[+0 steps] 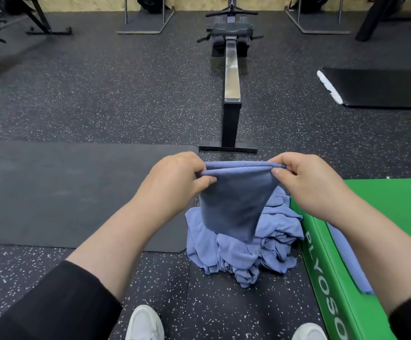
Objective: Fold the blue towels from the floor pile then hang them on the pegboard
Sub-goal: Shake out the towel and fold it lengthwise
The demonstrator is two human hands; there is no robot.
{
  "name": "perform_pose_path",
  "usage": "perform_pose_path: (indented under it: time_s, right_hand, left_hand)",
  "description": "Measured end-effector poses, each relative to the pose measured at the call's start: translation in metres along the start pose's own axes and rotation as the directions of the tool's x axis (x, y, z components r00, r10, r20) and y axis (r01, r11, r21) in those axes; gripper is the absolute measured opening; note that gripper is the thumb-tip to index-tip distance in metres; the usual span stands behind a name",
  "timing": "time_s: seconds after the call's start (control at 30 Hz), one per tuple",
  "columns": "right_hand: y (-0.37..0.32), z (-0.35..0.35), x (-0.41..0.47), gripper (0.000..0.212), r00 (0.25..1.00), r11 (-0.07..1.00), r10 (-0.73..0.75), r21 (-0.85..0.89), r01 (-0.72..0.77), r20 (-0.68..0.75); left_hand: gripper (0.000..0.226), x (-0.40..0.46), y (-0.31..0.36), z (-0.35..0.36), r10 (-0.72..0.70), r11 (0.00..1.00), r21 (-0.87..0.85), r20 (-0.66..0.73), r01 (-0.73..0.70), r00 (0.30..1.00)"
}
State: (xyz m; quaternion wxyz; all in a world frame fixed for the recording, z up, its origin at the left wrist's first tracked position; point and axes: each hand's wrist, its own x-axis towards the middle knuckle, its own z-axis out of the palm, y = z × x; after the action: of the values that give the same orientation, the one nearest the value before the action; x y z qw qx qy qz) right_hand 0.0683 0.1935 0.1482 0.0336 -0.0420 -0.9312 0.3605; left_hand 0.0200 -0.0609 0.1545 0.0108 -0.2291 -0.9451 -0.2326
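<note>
A blue towel [233, 200] hangs doubled over between my two hands, its top edges held level above the floor. My left hand [175, 177] pinches the towel's left corners with thumb and curled fingers. The right corners are pinched by my right hand [305, 180] in the same way. Below the hanging towel lies a crumpled pile of blue towels [246, 249] on the speckled rubber floor. Another blue towel [351, 263] lies flat on the green box, partly hidden by my right forearm. No pegboard is in view.
A green plyo box [334, 278] stands right of the pile. A dark mat [64, 192] lies on the left. A rowing machine [231, 77] runs ahead from just beyond my hands. A black mat with a white edge [383, 87] is at far right. My white shoes [145, 325] stand below.
</note>
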Motion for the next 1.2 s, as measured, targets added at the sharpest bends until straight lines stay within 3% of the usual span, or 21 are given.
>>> perform_pose_path:
  time_s: [0.23,0.4,0.5,0.6,0.73,0.77,0.87,1.07,1.2]
  right_hand:
    - [-0.006,-0.003,-0.001,0.019,0.999,0.997,-0.019,0.08,0.022,-0.032]
    - [-0.017,-0.005,-0.006,0.01,0.991,0.945,-0.024,0.32,0.066,-0.133]
    - [-0.018,0.0,-0.007,0.026,0.998,0.98,-0.058,0.186,0.064,-0.034]
    - [-0.018,0.006,-0.005,0.009,0.997,0.993,-0.074,0.097,0.074,-0.003]
    - [-0.023,0.01,-0.007,0.01,0.993,0.983,-0.12,0.14,0.121,-0.014]
    - [-0.025,0.011,-0.007,0.01,0.993,0.983,-0.119,0.136,0.12,-0.021]
    - [-0.025,0.015,-0.007,0.016,0.994,0.994,-0.066,0.079,0.073,-0.089]
    - [-0.028,0.019,-0.01,0.017,0.99,0.999,-0.033,-0.026,0.029,-0.139]
    - [-0.034,0.025,-0.012,0.009,0.992,0.994,-0.096,-0.063,0.091,-0.078]
  left_hand:
    - [0.024,-0.001,0.007,-0.004,-0.129,0.972,-0.207,-0.094,0.107,0.987]
    - [0.023,-0.001,0.017,-0.009,-0.113,0.87,-0.488,-0.063,0.068,0.992]
    - [0.023,-0.001,0.021,-0.008,-0.105,0.824,-0.563,-0.038,0.066,0.994]
    - [0.027,-0.001,0.019,-0.007,-0.103,0.893,-0.445,-0.049,0.071,0.994]
    - [0.024,-0.005,0.022,-0.004,-0.072,0.954,-0.287,0.053,0.084,0.996]
    - [0.017,-0.005,0.024,-0.001,-0.069,0.964,-0.254,0.048,0.079,0.996]
    - [0.031,-0.003,0.029,0.008,-0.092,0.983,-0.16,-0.002,0.09,0.996]
    - [0.045,-0.004,0.046,0.017,-0.228,0.966,-0.124,0.002,0.227,0.974]
    - [0.038,0.005,0.048,0.018,-0.371,0.895,-0.244,0.057,0.373,0.927]
